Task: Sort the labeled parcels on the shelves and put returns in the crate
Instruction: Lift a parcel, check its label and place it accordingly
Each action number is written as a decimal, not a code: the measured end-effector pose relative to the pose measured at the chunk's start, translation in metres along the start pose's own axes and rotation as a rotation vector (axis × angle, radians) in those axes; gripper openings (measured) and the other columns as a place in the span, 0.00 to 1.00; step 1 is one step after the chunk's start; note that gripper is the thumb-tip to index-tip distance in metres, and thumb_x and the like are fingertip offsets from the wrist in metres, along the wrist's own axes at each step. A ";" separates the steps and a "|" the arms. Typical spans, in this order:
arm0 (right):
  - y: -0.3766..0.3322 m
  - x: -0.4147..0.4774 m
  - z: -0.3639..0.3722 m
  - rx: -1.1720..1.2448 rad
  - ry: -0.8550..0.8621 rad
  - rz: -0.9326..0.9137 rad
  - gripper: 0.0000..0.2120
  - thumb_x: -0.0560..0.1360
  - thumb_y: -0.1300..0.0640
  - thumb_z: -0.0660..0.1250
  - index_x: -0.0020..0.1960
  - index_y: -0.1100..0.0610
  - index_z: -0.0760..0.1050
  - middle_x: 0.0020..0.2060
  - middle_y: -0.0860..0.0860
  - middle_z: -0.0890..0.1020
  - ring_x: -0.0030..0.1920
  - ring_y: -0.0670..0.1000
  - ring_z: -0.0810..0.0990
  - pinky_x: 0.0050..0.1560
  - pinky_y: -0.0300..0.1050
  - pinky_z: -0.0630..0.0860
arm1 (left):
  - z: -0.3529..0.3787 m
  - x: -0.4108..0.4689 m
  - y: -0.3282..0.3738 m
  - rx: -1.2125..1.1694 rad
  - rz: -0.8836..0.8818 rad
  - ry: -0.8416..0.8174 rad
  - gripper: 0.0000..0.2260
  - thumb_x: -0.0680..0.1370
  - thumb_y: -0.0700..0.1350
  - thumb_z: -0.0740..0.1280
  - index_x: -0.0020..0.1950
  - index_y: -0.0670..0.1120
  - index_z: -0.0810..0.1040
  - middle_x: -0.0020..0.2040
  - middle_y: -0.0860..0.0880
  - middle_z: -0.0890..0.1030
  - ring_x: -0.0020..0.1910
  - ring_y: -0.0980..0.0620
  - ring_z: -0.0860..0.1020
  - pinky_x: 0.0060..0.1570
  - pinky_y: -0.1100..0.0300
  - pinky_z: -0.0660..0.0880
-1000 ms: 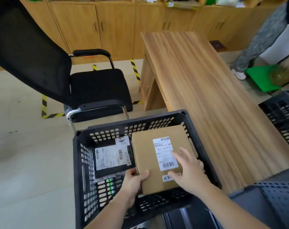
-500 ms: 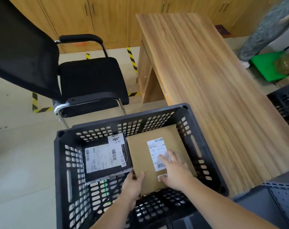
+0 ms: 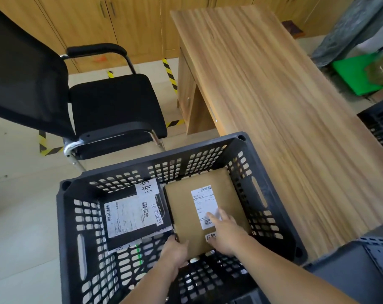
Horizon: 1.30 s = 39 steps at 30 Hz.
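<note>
A black perforated crate (image 3: 271, 194) stands on the floor in front of me. Inside it on the right lies a brown cardboard parcel (image 3: 184, 207) with a white barcode label. My left hand (image 3: 175, 252) grips the parcel's near left corner. The straight fingers of my right hand (image 3: 224, 232) press flat on the parcel's top, over the lower end of the label. A black parcel (image 3: 133, 213) with white labels lies in the crate's left half, beside the brown one.
A long wooden desk (image 3: 273, 95) runs along the crate's right side. A black office chair (image 3: 111, 106) stands behind the crate on the left. Another black crate (image 3: 381, 121) shows at the right edge. Wooden cabinets (image 3: 131, 25) line the far wall. A grey perforated unit (image 3: 374, 268) is at bottom right.
Both hands have lowered the brown parcel from rim height down into the crate's right side, beside the black parcel. My view has tilted downward.
</note>
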State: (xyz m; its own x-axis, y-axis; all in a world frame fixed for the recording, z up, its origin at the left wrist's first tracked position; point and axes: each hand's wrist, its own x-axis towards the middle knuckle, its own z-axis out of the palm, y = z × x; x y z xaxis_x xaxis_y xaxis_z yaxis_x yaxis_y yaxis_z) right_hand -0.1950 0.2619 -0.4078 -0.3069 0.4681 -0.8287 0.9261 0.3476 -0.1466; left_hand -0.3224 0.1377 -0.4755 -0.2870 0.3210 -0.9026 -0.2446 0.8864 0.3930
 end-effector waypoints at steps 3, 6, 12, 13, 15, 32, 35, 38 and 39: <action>0.001 -0.003 0.002 -0.031 0.005 -0.048 0.36 0.81 0.47 0.64 0.83 0.44 0.51 0.82 0.46 0.45 0.80 0.55 0.52 0.74 0.56 0.66 | -0.001 -0.027 0.010 0.281 0.118 0.117 0.15 0.78 0.50 0.68 0.61 0.43 0.79 0.52 0.47 0.84 0.49 0.47 0.84 0.47 0.57 0.80; 0.001 0.000 0.004 -0.079 -0.002 -0.078 0.35 0.80 0.48 0.66 0.82 0.46 0.53 0.82 0.47 0.44 0.80 0.55 0.52 0.74 0.57 0.66 | 0.004 -0.043 0.021 0.470 0.267 0.091 0.17 0.82 0.45 0.65 0.70 0.43 0.74 0.64 0.46 0.81 0.61 0.47 0.81 0.54 0.62 0.73; 0.002 -0.001 0.000 -0.110 -0.062 -0.058 0.39 0.81 0.48 0.66 0.84 0.44 0.46 0.82 0.45 0.37 0.83 0.58 0.45 0.78 0.61 0.59 | 0.012 -0.053 0.034 0.713 0.304 -0.036 0.18 0.84 0.42 0.59 0.74 0.43 0.70 0.71 0.43 0.75 0.68 0.43 0.75 0.64 0.58 0.71; 0.001 -0.006 -0.002 -0.100 -0.062 -0.059 0.38 0.81 0.48 0.65 0.84 0.44 0.47 0.83 0.46 0.39 0.83 0.58 0.46 0.78 0.61 0.58 | 0.011 -0.059 0.035 0.724 0.294 -0.063 0.18 0.84 0.43 0.60 0.73 0.42 0.70 0.71 0.42 0.75 0.68 0.43 0.75 0.64 0.58 0.70; -0.003 -0.021 -0.007 -0.058 -0.007 -0.082 0.35 0.82 0.47 0.64 0.83 0.46 0.52 0.84 0.50 0.47 0.82 0.59 0.52 0.78 0.57 0.60 | 0.003 -0.078 0.042 0.734 0.290 -0.075 0.18 0.84 0.44 0.60 0.73 0.42 0.70 0.71 0.42 0.75 0.69 0.43 0.75 0.65 0.57 0.70; -0.084 -0.257 -0.189 0.159 0.784 -0.432 0.28 0.80 0.44 0.65 0.79 0.47 0.65 0.76 0.46 0.67 0.74 0.52 0.69 0.72 0.54 0.71 | -0.121 -0.346 0.204 0.834 0.921 0.482 0.17 0.82 0.48 0.65 0.72 0.52 0.75 0.69 0.51 0.76 0.67 0.50 0.76 0.67 0.54 0.75; -0.077 -0.309 -0.201 0.177 0.873 -0.379 0.29 0.81 0.43 0.64 0.79 0.46 0.64 0.76 0.46 0.66 0.73 0.53 0.70 0.69 0.54 0.74 | -0.120 -0.383 0.223 0.915 1.030 0.488 0.18 0.82 0.50 0.65 0.73 0.53 0.74 0.70 0.50 0.76 0.68 0.47 0.75 0.67 0.49 0.75; -0.065 -0.362 -0.200 0.201 0.990 -0.277 0.28 0.80 0.42 0.64 0.79 0.45 0.64 0.76 0.48 0.66 0.72 0.54 0.70 0.67 0.56 0.75 | -0.110 -0.416 0.240 0.994 1.187 0.449 0.19 0.82 0.52 0.64 0.74 0.53 0.73 0.71 0.50 0.76 0.69 0.48 0.74 0.67 0.50 0.75; -0.060 -0.379 -0.195 0.226 1.033 -0.240 0.29 0.80 0.42 0.64 0.79 0.45 0.63 0.76 0.48 0.66 0.73 0.54 0.70 0.68 0.56 0.75 | -0.103 -0.427 0.243 1.012 1.250 0.437 0.20 0.82 0.52 0.64 0.74 0.53 0.73 0.72 0.51 0.75 0.71 0.48 0.73 0.68 0.51 0.73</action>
State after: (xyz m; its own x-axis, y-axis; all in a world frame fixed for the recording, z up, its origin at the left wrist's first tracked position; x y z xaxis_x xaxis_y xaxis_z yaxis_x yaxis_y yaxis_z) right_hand -0.1772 0.2225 0.0205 -0.4242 0.9025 0.0751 0.8038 0.4134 -0.4277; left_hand -0.3548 0.1817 0.0241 -0.0932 0.9948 0.0413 0.9286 0.0718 0.3640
